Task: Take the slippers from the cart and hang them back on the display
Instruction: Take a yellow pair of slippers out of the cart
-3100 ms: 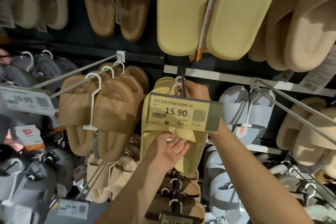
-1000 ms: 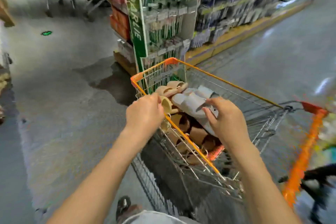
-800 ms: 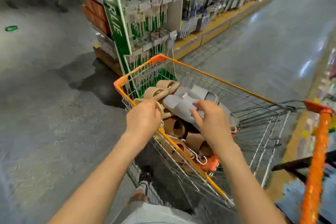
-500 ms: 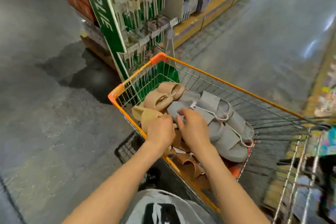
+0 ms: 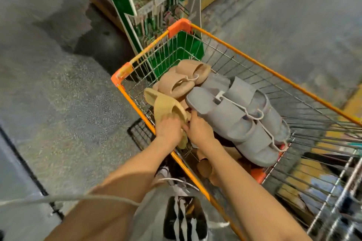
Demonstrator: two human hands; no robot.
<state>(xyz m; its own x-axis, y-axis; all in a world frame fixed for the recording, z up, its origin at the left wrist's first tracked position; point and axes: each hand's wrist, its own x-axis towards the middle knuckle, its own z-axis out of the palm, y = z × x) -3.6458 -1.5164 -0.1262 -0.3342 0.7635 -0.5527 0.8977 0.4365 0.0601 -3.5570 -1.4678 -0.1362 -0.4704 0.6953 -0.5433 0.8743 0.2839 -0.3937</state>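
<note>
An orange-rimmed wire cart point(image 5: 254, 60) holds several pairs of slippers. A yellow pair point(image 5: 162, 105) lies at the cart's near left corner, and my left hand point(image 5: 169, 130) grips its near end. My right hand point(image 5: 199, 130) sits beside it, fingers curled down at the yellow pair's edge next to a grey pair point(image 5: 233, 115) on a white hanger. A tan pair point(image 5: 182, 82) lies further in. Brown slippers point(image 5: 205, 166) lie lower in the cart, partly hidden by my right arm.
A green-edged display stand point(image 5: 125, 2) with hanging goods rises just beyond the cart's far corner. Grey shop floor point(image 5: 49, 88) spreads to the left. A second wire cart's bars point(image 5: 333, 191) cross the lower right. The slipper display is out of view.
I turned from the slipper wall to the cart. Both hands dropped from the cart's rim into the basket, and my left hand took hold of the yellow pair.
</note>
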